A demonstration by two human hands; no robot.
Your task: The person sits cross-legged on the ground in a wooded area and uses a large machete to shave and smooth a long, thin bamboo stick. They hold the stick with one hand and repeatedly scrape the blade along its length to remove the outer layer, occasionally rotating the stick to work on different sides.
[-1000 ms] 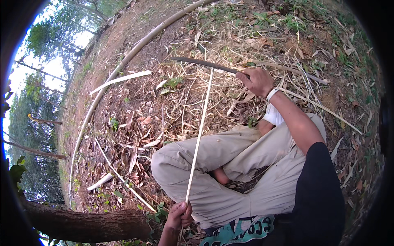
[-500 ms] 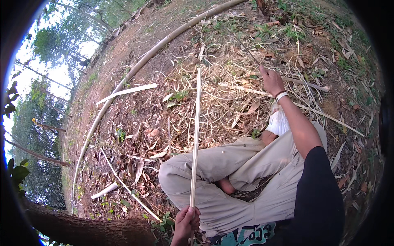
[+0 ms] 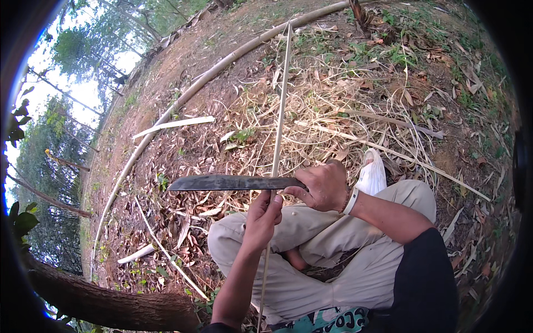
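Observation:
My right hand [image 3: 326,186] is closed round the handle of a machete. The dark, broad blade of the machete [image 3: 227,182] points left and lies across a long pale bamboo strip [image 3: 282,105]. Just below the blade, my left hand [image 3: 264,215] grips this strip between thumb and fingers. The strip runs from beside my lap up and away over the ground, its far end near a long pole. Where the blade crosses, it looks in contact with the strip, and it hides a short piece of it. Most of the machete's handle is covered by my fingers.
Thin curled shavings [image 3: 333,105] lie heaped beyond my crossed legs [image 3: 355,277]. A long bamboo pole [image 3: 216,69] curves across the far left ground. Several split pieces lie about, including a flat pale one [image 3: 175,125]. A tree trunk [image 3: 111,305] stretches along the lower left.
My right hand has swung in from the far right, bringing the machete blade across the strip. My left hand has moved up and forward, and the strip now reaches farther away.

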